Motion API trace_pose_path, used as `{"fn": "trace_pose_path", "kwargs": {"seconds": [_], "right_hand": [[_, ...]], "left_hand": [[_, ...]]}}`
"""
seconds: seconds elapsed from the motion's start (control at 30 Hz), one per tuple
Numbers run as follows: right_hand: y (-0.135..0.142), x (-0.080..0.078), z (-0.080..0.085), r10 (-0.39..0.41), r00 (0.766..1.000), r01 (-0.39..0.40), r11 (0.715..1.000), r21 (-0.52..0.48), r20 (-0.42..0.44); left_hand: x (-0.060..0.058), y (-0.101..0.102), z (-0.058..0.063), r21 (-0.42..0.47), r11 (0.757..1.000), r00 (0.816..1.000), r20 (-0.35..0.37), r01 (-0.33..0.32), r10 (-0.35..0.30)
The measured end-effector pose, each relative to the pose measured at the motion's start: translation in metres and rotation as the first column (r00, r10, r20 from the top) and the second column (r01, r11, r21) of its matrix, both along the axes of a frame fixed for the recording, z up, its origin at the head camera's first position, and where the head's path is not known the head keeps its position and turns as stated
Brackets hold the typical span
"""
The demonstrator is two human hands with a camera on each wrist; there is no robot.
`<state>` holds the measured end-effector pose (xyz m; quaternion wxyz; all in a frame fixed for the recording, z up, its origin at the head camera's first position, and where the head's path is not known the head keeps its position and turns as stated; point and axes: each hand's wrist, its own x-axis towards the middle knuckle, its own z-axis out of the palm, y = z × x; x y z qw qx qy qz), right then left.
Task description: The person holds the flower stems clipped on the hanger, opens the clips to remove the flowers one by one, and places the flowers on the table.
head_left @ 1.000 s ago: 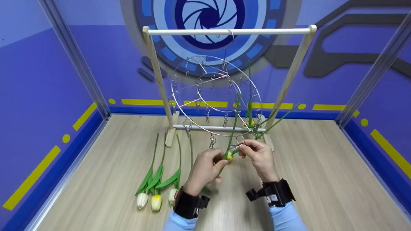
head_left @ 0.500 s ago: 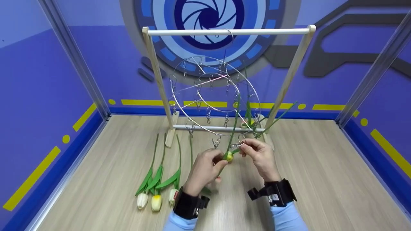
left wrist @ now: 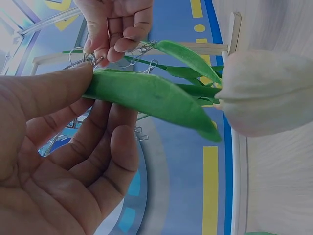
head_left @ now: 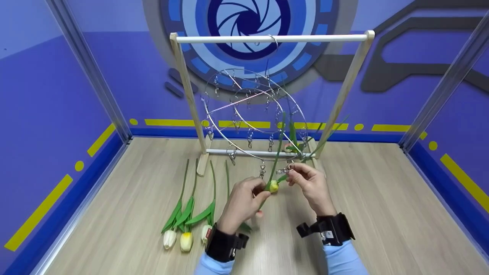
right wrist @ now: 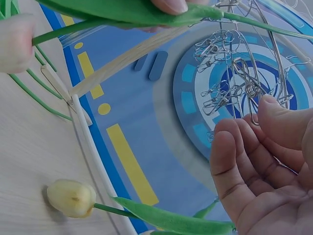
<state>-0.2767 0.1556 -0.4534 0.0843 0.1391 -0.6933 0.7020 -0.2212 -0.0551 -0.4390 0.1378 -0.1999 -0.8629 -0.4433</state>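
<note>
Flower of the held tulip: mostly concealed below the left hand in the head view, only a pinkish edge showing under the fingers; the left wrist view gives it large, cut off at the frame edge. A yellow patch sits just beyond the left fingertips; which tulip it belongs to cannot be told. Clips past the right fingers overlap in the right wrist view and are hard to separate.

Pose: left thumb and fingers pinch the tulip at its green leaf, stem rising beyond the fingertips, flower hanging below. Right hand is reached slightly farther forward; its thumb and index finger pinch a metal clip, the other fingers loosely curled. The right wrist view shows a gap between this clip and the held stem.

Surroundings: the wire hanger spreads beyond both hands, hooked on the white rod of a wooden stand. Other clips dangle ahead of the left fingers. A hanging tulip, flower downward, is beyond the right fingers. Three loose tulips lie on the table left of the left hand; a further stem runs behind that hand, which blocks its flower.
</note>
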Motion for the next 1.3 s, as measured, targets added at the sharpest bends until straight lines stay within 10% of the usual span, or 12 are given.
{"fn": "trace_pose_path", "kwargs": {"seconds": [1.3], "right_hand": [[0.031,0.017,-0.002,0.011,0.998,-0.015,0.996,0.086,0.055]], "left_hand": [[0.023,-0.02,0.006,0.062,0.997,0.985,-0.165,-0.042,0.051]]}}
